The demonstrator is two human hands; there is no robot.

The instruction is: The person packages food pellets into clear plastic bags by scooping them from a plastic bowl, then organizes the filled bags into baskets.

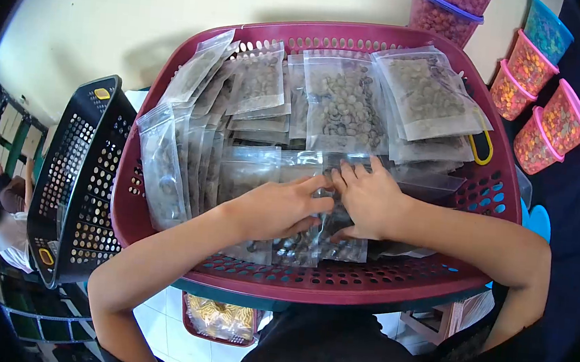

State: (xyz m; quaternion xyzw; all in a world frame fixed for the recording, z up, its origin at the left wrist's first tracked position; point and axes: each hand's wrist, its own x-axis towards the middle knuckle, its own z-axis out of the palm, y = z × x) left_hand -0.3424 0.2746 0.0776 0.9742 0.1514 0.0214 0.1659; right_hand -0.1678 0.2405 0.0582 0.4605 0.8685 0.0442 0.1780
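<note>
A large maroon basket (335, 292) stands before me, filled with clear zip bags of small dark round pieces. My left hand (286, 207) lies over the bags at the front middle, its fingers bent and a little apart. Beside it, almost touching, my right hand (366, 198) rests on the same bags with spread fingers. Under both hands is a row of upright bags (294, 247). Further back a full bag (345, 103) leans at the centre. More bags stand in a row on the left (160, 163), and a stack (425, 93) fills the back right.
An empty black basket (86, 184) stands on the left. Tubs with pink lids (542, 134) and a tub with a purple lid (445, 19) are at the upper right. Below the table edge is a small basket of yellow pieces (219, 319). Another person (16, 233) is at the far left.
</note>
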